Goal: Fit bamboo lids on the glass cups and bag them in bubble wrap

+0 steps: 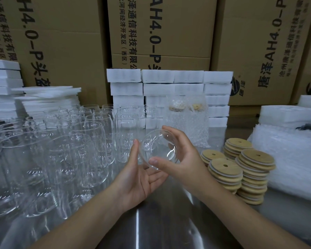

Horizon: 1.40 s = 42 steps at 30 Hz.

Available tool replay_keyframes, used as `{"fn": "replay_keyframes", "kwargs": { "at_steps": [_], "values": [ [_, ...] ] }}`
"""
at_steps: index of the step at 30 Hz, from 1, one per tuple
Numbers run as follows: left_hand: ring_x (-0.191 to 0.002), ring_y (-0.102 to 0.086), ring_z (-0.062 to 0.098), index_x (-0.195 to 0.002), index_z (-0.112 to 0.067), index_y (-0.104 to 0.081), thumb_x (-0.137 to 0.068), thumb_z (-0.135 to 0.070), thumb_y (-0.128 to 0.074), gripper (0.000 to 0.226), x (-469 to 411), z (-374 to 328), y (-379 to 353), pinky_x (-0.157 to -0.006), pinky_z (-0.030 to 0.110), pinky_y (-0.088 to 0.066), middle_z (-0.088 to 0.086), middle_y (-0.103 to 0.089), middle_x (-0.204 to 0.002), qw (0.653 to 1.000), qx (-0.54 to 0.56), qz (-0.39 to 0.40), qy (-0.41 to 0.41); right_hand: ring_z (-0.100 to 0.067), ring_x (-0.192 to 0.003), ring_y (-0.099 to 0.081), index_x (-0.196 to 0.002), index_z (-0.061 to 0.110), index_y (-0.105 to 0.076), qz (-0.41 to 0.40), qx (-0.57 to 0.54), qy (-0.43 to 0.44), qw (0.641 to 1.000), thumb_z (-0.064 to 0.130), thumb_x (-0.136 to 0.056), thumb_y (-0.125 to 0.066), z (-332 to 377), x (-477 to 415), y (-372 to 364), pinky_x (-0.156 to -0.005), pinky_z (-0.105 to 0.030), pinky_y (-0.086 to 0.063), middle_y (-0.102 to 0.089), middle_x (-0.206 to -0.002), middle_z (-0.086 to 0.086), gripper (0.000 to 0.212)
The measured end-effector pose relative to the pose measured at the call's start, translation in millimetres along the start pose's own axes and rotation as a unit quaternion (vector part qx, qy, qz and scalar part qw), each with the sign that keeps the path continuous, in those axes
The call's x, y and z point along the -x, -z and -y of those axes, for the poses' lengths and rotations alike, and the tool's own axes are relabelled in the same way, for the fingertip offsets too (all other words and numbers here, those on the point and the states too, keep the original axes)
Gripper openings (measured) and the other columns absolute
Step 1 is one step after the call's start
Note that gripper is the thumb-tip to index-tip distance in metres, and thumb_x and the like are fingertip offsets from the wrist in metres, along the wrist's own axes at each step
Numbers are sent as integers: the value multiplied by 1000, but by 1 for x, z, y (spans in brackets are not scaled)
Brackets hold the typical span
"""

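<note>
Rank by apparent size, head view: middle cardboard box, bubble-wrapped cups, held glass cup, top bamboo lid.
1. middle cardboard box
2. bubble-wrapped cups
3. held glass cup and top bamboo lid: look alike, unranked.

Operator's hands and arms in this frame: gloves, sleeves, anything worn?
Nothing worn that shows. The left hand and right hand are bare, with no gloves, and no rings or tape on the visible fingers. The left forearm and right forearm are uncovered down to the frame edge, with no sleeve, watch or wristband.
</note>
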State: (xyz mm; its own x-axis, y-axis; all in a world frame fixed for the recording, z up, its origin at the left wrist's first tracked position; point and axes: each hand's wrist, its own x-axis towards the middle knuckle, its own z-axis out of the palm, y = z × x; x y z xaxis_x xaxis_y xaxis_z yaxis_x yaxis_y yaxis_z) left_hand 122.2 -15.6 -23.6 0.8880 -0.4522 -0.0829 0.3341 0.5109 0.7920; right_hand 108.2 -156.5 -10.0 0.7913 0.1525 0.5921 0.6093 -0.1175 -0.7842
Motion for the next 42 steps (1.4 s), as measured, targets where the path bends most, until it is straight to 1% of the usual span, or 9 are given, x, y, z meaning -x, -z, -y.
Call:
{"fn": "replay_keyframes", "kwargs": {
  "at_steps": [4, 8, 12, 15, 18, 27, 31, 35, 42],
  "values": [
    [-98, -71, 25, -128, -3, -54, -74, -72, -45, 88, 0, 0, -2, -93, 32, -52, 22, -65, -122, 1000, 6, 2, 17, 13, -113, -52, -117, 39, -51, -17, -9, -6, 1000, 49, -52, -82, -2, -1, -1, -85, -2, -39, -58, -114, 33, 74],
    [-103, -67, 28, -133, 0, -50, -70, -69, -52, 94, 1, 1, -3, -92, 34, -53, 25, -61, -126, 1000, 6, -2, 28, 10, -115, -51, -112, 33, -52, -31, -29, -14, 999, 47, -49, -82, -2, 0, -2, -90, -3, -37, -60, -111, 31, 71],
    [-92, -72, 28, -138, 1, -41, -68, -68, -53, 99, 0, 1, -3, -82, 33, -59, 26, -67, -114, 999, 5, -4, 34, 7, -115, -54, -107, 29, -53, -49, -46, -13, 998, 43, -48, -84, -3, 0, -4, -95, -7, -38, -63, -106, 28, 68],
    [-94, -72, 28, -140, 2, -38, -68, -70, -51, 103, -1, 3, -3, -80, 32, -60, 26, -67, -113, 999, -4, -4, 41, 3, -117, -54, -106, 26, -54, -55, -52, -17, 997, 33, -53, -87, -4, 0, -3, -99, -13, -38, -64, -110, 18, 63],
    [-94, -72, 27, -137, -1, -44, -69, -71, -49, 98, -1, 4, -1, -80, 31, -60, 25, -67, -113, 999, -14, 0, 46, -1, -120, -53, -107, 20, -54, -52, -66, -22, 996, 35, -54, -89, -3, 1, -3, -102, -18, -38, -62, -119, 7, 65],
    [-99, -70, 27, -140, -3, -40, -69, -72, -46, 99, -2, 5, -1, -83, 30, -59, 25, -66, -117, 998, -34, 5, 51, 4, -116, -54, -106, 17, -55, -72, -68, -28, 995, 44, -53, -79, 3, 3, -4, -95, -9, -39, -64, -117, 9, 64],
    [-96, -71, 26, -139, -4, -43, -67, -72, -46, 99, -3, 6, 0, -78, 30, -60, 24, -66, -117, 998, -39, 6, 53, 0, -118, -55, -103, 19, -56, -81, -68, -25, 994, 45, -55, -78, 1, 3, -4, -102, -18, -39, -66, -116, 9, 59],
    [-99, -71, 26, -135, -3, -47, -67, -72, -46, 97, -3, 6, 2, -82, 29, -59, 24, -67, -117, 997, -44, 11, 58, -1, -118, -55, -101, 21, -57, -93, -63, -29, 993, 50, -56, -76, 1, 2, -5, -106, -27, -40, -66, -115, 11, 57],
    [-104, -69, 24, -132, -3, -51, -67, -73, -45, 96, -6, 7, 3, -85, 29, -57, 21, -65, -122, 996, -61, 4, 68, -5, -111, -61, -95, 23, -56, -115, -57, -27, 991, 51, -64, -71, -1, 2, -6, -103, -40, -45, -68, -109, 14, 44]
  ]
}}
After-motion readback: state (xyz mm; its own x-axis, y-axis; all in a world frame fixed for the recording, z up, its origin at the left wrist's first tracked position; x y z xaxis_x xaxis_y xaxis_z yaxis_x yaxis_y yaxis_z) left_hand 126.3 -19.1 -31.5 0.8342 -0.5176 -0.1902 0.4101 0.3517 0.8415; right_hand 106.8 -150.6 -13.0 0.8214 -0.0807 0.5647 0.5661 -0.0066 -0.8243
